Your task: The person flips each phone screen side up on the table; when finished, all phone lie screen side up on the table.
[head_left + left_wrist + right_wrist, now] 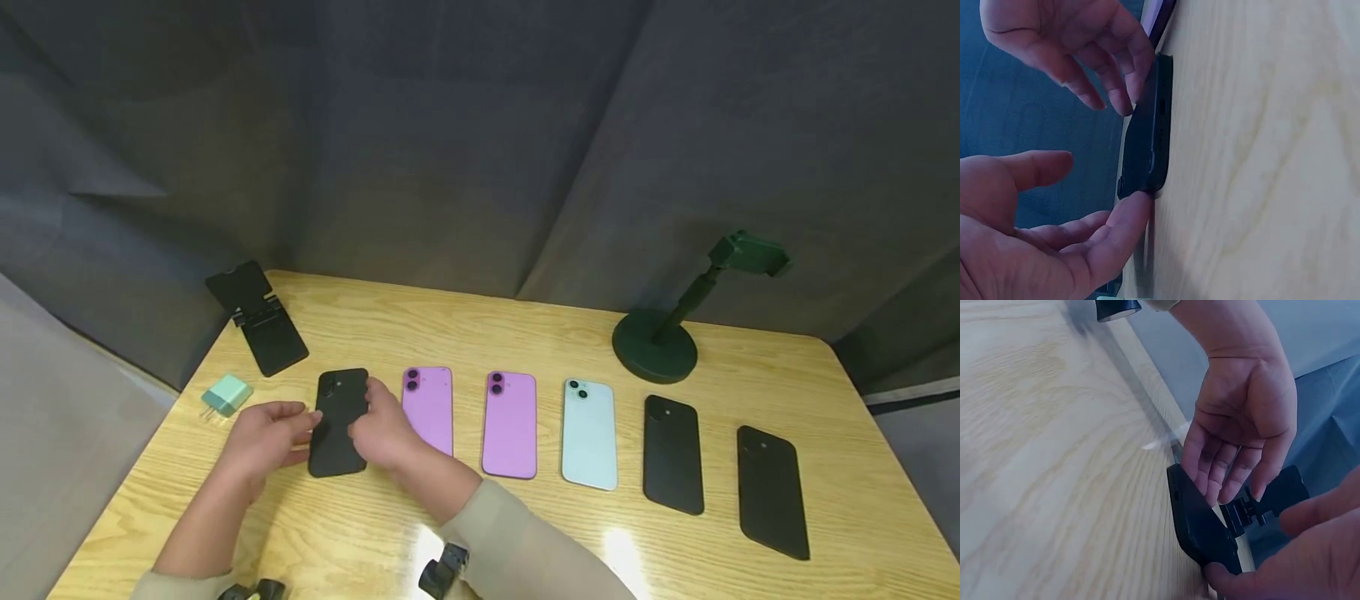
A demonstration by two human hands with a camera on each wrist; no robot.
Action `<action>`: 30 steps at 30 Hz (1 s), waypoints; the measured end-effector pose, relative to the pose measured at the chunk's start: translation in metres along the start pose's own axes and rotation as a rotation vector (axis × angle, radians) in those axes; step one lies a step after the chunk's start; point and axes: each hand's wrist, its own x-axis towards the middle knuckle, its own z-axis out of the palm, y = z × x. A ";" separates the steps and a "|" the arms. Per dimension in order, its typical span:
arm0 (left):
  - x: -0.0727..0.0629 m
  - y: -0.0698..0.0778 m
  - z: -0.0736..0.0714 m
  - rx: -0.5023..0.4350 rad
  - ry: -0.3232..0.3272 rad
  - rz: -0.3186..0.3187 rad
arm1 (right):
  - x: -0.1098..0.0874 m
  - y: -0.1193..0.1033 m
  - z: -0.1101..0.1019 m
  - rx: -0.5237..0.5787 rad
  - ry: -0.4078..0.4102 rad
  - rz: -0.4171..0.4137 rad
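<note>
Beige sleeves (517,542) reach in at the near side, a small dark device (442,571) at each cuff, above a pale, grained wooden table (330,533). The left hand (262,437) comes to one long side of a black phone (336,433), its fingers loosely extended and their tips touching the edge. The right hand (386,429) is at the opposite long side, fingers relaxed and slightly bent, with a fingertip against that edge; neither hand is wrapped round the phone. Between them it lies back up on the left part of the table, camera end away from the person; whether it rests fully flat I cannot tell.

To its right runs a spaced row, nearest at the far right end: two dark phones (772,500), then a pale blue phone (589,442) and two pink phones (510,433), the leftmost partly covered by the right hand and forearm. Left of the black phone, and a little farther off, sits a mint-green charger (227,394) with its prongs showing. Beyond it an unfolded black stand (273,337) lies near the table's back left corner. Toward the back right, a dark green stand (686,300) rises from a round base, and behind everything hangs creased grey cloth (480,150)
</note>
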 end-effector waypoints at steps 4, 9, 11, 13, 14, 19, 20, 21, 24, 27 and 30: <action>0.003 0.001 0.000 -0.020 0.027 -0.012 | 0.003 -0.003 0.000 0.008 0.027 0.061; 0.005 0.000 0.000 -0.019 0.076 -0.032 | 0.007 -0.005 0.003 0.027 0.071 0.088; 0.006 -0.001 0.000 -0.033 0.092 -0.046 | 0.007 -0.005 0.004 0.055 0.092 0.109; 0.005 -0.002 -0.001 -0.060 0.095 -0.057 | 0.008 -0.007 0.006 0.096 0.114 0.133; 0.005 -0.002 -0.001 -0.074 0.097 -0.063 | 0.008 -0.007 0.007 0.116 0.124 0.141; 0.005 -0.004 -0.001 -0.115 0.109 -0.079 | 0.010 -0.008 0.008 0.148 0.153 0.193; 0.005 -0.004 -0.001 -0.113 0.114 -0.080 | 0.011 -0.008 0.008 0.155 0.155 0.205; 0.006 -0.005 -0.001 -0.111 0.117 -0.080 | 0.012 -0.008 0.008 0.166 0.157 0.218; 0.008 -0.006 0.000 -0.107 0.125 -0.074 | 0.015 -0.009 0.008 0.182 0.162 0.246; 0.010 -0.008 0.000 -0.126 0.114 -0.074 | 0.016 -0.009 0.010 0.196 0.156 0.252; 0.011 -0.011 -0.002 -0.162 0.085 -0.080 | 0.017 -0.007 0.013 0.198 0.156 0.245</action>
